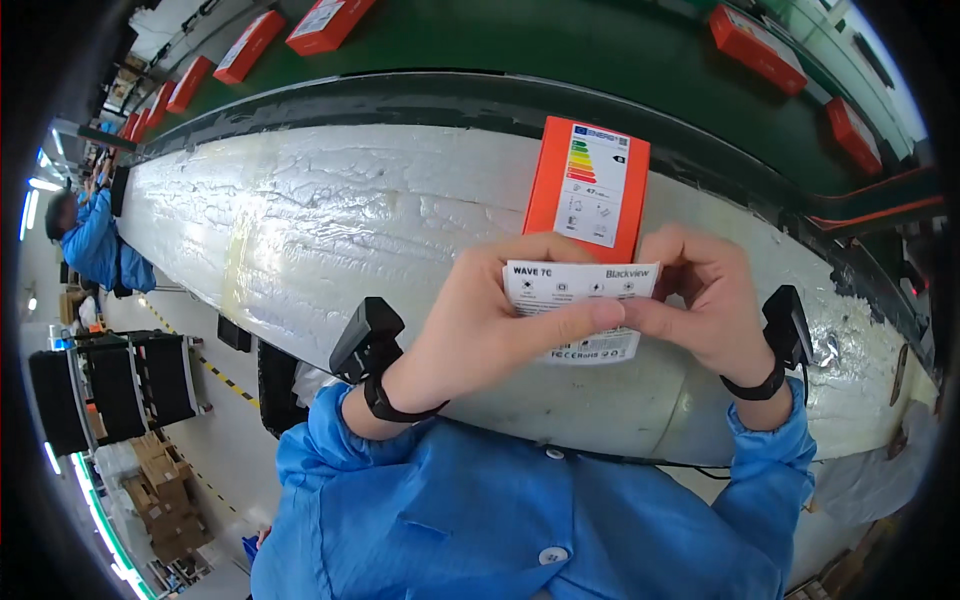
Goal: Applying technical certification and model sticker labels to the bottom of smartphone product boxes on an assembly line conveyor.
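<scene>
Between my two hands I hold a white printed label sheet (580, 284), with small icons and dark print on its face. My left hand (500, 315) pinches its left side, thumb across the front. From the other side my right hand (700, 300) grips the sheet, its thumb meeting the left thumb near the middle. Just beyond the sheet an orange-red box (539, 195) lies on the bench, bearing a white energy label (597, 190) with coloured bars. The near end of the box is hidden behind the sheet and my hands.
The bench top (380, 210) is covered in wrinkled clear film. Past its far edge runs a green conveyor belt (520, 45) carrying several orange-red boxes (757, 50). A person in blue (95, 235) works at the far left. Black carts (110, 385) and cardboard boxes (165, 490) stand on the floor.
</scene>
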A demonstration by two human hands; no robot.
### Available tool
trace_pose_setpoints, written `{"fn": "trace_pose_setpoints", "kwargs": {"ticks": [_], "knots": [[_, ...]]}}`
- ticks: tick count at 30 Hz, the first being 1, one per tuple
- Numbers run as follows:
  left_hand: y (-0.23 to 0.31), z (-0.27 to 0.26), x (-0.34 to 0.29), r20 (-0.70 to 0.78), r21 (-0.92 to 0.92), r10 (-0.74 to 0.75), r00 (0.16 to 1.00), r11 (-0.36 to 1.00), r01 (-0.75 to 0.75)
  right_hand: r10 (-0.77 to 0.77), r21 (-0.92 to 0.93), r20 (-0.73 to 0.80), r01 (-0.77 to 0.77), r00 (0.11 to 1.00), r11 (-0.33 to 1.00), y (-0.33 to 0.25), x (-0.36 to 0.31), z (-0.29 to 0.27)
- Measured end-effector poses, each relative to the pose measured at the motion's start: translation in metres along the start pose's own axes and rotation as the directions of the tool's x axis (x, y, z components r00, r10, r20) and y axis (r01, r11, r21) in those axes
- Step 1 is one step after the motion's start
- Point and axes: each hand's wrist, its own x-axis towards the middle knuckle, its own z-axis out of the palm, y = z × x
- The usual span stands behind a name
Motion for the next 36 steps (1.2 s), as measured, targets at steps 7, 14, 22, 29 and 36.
{"fn": "trace_pose_setpoints", "kwargs": {"ticks": [7, 14, 22, 29, 36], "knots": [[-0.005, 0.0, -0.002, -0.029, 0.091, -0.06, 0.998, 0.994, 0.063, 0.163, 0.232, 0.038, -0.168, 0.986, 0.958, -0.009, -0.006, -0.013], [-0.006, 0.005, 0.002, 0.034, 0.085, 0.107, 0.994, 0.99, -0.11, 0.165, 0.188, 0.137, -0.189, 0.977, 0.964, -0.008, -0.004, -0.019], [-0.014, -0.006, -0.013, -0.119, 0.01, 0.15, 0.982, 0.989, -0.15, 0.096, 0.063, -0.006, -0.095, 0.995, 0.993, -0.008, -0.005, 0.005], [-0.03, -0.045, -0.071, -0.359, 0.375, 0.444, 0.821, 0.874, -0.309, 0.021, -0.18, -0.094, -0.038, 0.995, 0.983, -0.02, -0.008, 0.013], [-0.054, -0.134, -0.152, -0.443, 0.83, 0.87, 0.216, 0.308, 0.465, 0.234, -0.041, -0.31, -0.259, 0.922, 0.965, 0.005, -0.027, -0.004]]}}
